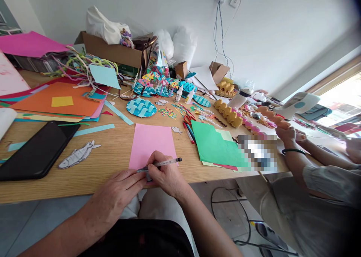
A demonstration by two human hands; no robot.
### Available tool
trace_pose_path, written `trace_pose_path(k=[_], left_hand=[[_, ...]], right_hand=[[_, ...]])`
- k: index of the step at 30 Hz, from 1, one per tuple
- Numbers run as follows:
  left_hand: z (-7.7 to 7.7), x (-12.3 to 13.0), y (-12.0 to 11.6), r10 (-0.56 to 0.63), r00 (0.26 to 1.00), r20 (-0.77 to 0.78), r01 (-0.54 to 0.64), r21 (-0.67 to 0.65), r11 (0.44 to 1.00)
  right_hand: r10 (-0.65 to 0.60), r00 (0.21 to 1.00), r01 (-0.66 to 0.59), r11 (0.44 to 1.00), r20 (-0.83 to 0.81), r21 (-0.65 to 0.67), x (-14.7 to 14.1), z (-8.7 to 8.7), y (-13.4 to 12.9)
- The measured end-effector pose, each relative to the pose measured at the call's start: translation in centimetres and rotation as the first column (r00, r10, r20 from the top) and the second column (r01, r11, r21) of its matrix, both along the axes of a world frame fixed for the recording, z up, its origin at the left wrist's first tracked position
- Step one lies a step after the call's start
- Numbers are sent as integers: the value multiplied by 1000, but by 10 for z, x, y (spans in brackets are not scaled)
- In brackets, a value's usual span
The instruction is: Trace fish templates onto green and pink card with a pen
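Note:
Near the table's front edge lies a sheet of pink paper (153,140). My right hand (167,178) is closed around a pen (170,161), whose dark rear end points to the right. Its tip is hidden by my fingers. My left hand (120,191) lies flat, fingers stretched out over the lower left of the sheet. Under its fingertips shows a small grey piece (148,177), mostly covered, so I cannot make out its shape. Left of the sheet, a grey paper fish cutout (77,155) rests on the wood; a smaller one (176,130) sits by its upper right corner.
A black phone (39,148) and stacked coloured sheets (42,97) lie left. Green paper (216,144), red scissors (188,118) and markers (188,132) are right. Behind are a woven blue paper oval (141,107) and glue bottles (178,94). Another person's hands (289,135) work at right.

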State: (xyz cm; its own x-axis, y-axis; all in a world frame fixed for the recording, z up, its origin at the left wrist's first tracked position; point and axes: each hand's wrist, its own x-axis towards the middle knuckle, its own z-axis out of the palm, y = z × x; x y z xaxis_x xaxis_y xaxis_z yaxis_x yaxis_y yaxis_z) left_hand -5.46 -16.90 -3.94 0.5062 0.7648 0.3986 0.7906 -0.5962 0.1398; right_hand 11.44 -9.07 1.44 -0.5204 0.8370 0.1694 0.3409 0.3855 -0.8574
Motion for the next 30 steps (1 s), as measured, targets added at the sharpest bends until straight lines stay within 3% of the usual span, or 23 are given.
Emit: trace_pose_path(k=[4, 10, 20, 30], left_hand=[[-6, -1, -2, 14, 1000, 9, -14, 52, 999], [-11, 2, -4, 83, 997, -8, -83, 15, 996], [5, 2, -7, 51, 998, 35, -51, -8, 999], [7, 2, -10, 84, 996, 1, -84, 23, 996]], right_hand=[[20, 1000, -20, 1000, 2, -10, -3, 0, 0], [40, 999, -40, 999, -2, -31, -6, 3, 0], [55, 998, -56, 998, -19, -42, -8, 3, 1], [89, 996, -88, 992, 10, -95, -11, 7, 2]])
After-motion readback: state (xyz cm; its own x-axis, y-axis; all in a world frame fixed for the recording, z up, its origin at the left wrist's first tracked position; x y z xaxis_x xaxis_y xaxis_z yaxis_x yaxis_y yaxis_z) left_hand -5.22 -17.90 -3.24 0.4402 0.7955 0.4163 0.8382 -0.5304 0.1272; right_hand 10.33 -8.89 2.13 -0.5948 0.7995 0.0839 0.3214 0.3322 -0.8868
